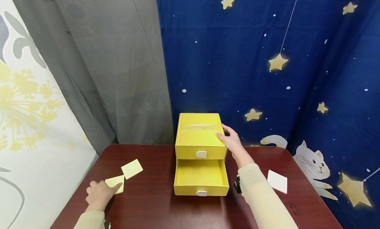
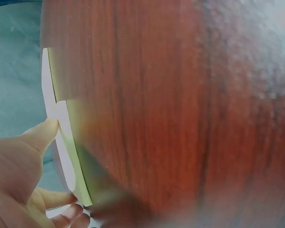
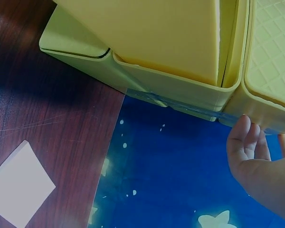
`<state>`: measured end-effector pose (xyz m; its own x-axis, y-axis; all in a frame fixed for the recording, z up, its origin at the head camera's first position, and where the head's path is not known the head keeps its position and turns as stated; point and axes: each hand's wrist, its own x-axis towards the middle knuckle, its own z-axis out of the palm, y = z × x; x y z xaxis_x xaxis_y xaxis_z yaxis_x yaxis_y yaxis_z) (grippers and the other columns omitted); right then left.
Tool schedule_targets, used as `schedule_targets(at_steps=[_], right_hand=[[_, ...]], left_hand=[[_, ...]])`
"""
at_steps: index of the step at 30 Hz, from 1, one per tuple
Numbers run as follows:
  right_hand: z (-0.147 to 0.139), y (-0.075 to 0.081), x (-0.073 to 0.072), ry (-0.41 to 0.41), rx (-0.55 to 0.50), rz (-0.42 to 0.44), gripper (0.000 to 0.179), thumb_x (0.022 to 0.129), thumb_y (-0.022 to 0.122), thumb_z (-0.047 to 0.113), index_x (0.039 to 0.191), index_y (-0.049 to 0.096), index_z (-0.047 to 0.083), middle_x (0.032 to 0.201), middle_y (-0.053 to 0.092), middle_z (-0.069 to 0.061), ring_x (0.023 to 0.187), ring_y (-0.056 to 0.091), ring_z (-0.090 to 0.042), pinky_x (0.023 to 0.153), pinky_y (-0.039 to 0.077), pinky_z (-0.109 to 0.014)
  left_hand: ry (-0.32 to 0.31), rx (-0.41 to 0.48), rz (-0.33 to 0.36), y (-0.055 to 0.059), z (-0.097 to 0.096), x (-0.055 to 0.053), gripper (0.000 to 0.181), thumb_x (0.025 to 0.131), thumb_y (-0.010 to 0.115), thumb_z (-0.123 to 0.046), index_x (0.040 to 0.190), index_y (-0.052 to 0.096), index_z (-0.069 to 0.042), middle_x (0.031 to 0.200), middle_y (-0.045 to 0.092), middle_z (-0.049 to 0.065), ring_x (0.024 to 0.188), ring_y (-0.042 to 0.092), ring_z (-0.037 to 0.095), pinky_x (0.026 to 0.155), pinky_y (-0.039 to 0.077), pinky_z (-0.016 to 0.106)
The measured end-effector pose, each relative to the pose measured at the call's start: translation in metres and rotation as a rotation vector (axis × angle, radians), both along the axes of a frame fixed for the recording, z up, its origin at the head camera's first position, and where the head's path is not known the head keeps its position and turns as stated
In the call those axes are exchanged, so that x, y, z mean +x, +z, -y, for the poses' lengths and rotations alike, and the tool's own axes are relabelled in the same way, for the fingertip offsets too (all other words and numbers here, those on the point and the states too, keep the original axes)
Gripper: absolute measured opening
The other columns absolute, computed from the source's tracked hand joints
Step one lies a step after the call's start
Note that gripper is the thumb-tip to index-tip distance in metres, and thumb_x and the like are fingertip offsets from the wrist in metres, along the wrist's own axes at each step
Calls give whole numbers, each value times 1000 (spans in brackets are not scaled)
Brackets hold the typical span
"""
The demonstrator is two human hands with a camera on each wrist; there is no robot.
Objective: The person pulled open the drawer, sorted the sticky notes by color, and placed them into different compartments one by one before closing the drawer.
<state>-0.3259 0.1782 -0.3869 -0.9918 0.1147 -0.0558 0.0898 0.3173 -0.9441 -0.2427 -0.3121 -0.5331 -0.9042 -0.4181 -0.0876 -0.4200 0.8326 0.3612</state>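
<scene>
My left hand (image 1: 99, 193) pinches a pale yellow sticky note pad (image 1: 115, 181) on the left of the table. In the left wrist view, the thumb meets one edge of this pad and fingers curl at its far end. A second yellow sticky note pad (image 1: 132, 169) lies just beyond, corner close to the first. My right hand (image 1: 233, 142) rests against the right side of a yellow drawer cabinet (image 1: 199, 138), thumb by its top edge and fingers lightly bent. Below its closed upper drawer, the lower drawer (image 1: 201, 190) is pulled out, showing a bare floor.
A white notepad (image 1: 277, 181) lies on the right of the dark red table (image 1: 148, 202). Clear tape (image 1: 199, 127) crosses the cabinet top. Behind the table hang a grey curtain (image 1: 127, 74) and a blue starry curtain (image 1: 222, 64).
</scene>
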Motion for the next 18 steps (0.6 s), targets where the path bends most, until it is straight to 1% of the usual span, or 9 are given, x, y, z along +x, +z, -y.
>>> schedule_targets(at_steps=[5,8,10,13,16,18], right_hand=[[0,0,1,4,-1,-6,61,91,63,30,146,36,28,146,37,-7,133,35,-30,108,34,-49],[0,0,1,3,-3,-6,61,91,63,30,146,36,28,146,37,-7,132,36,-29,108,35,-48],[0,0,0,6,-2,-8,61,91,62,31,147,36,28,146,37,-8,131,37,-29,107,35,-48],[1,-1,0,2,6,-13,61,91,63,30,146,36,27,145,37,-7,130,37,-29,107,35,-48],[0,-2,-1,0,6,-15,61,91,63,30,146,37,28,145,38,-7,130,37,-28,107,35,-47],[0,-2,-1,-1,4,-14,61,91,63,29,146,37,28,145,38,-6,131,37,-28,107,36,-47]], left_hand=[[-57,49,38,2,2,-2,101,74,59,-71,115,48,20,104,34,39,98,37,56,63,45,58],[-70,77,50,4,3,-4,99,73,63,-68,114,48,20,104,35,40,98,38,57,65,45,59],[-84,79,38,5,3,-5,96,71,68,-65,112,50,20,102,38,41,96,40,58,68,44,59],[-115,54,-4,7,4,-6,88,71,73,-56,109,51,21,99,44,43,95,43,58,74,42,59],[-141,28,-34,8,5,-7,89,69,75,-54,109,51,22,98,49,43,94,45,58,77,40,59],[-137,24,-38,9,5,-7,90,69,75,-52,111,49,23,100,51,43,96,45,58,78,40,60]])
